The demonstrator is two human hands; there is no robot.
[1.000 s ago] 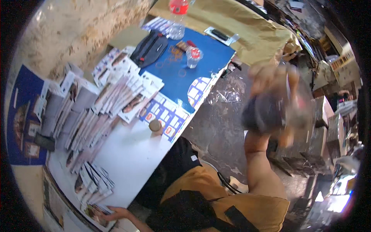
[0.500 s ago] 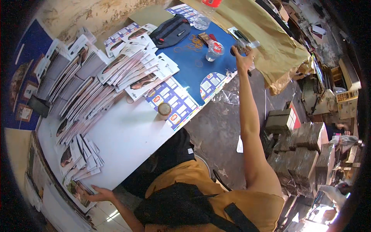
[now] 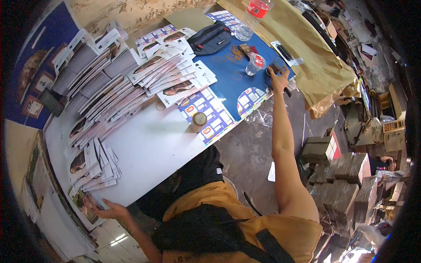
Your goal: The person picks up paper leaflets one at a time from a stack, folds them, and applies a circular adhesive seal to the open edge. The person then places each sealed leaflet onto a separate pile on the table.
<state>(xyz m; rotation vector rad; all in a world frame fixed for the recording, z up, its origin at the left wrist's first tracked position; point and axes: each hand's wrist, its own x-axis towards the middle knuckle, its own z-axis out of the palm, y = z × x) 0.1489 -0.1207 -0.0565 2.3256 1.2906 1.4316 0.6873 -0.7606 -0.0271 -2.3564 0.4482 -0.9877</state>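
Observation:
My right hand [image 3: 279, 79] reaches far out to the blue part of the table, its fingers round a clear cup [image 3: 276, 66] with something dark inside. Close to it stands a clear plastic cup with red print [image 3: 255, 65]. My left hand [image 3: 112, 210] is by the near left corner of the table, fingers apart, beside a printed picture sheet [image 3: 85, 206]. Just beyond that hand lies a small fanned pile of printed booklets [image 3: 96, 164]. Long leaning rows of similar booklets [image 3: 118, 98] fill the left and far side.
A round tub [image 3: 199, 119] stands near the table's front edge. Farther back are a dark waist bag [image 3: 211, 38], rubber bands [image 3: 237, 52] and a red-labelled bottle [image 3: 258, 8]. Brown paper [image 3: 307, 48] covers the right side. Wrapped bundles [image 3: 340, 193] are stacked on the floor.
My right hand has brought the clear cup down toward the blue surface, nearer the printed cup. My left hand stays by the corner. The whole view has shifted slightly.

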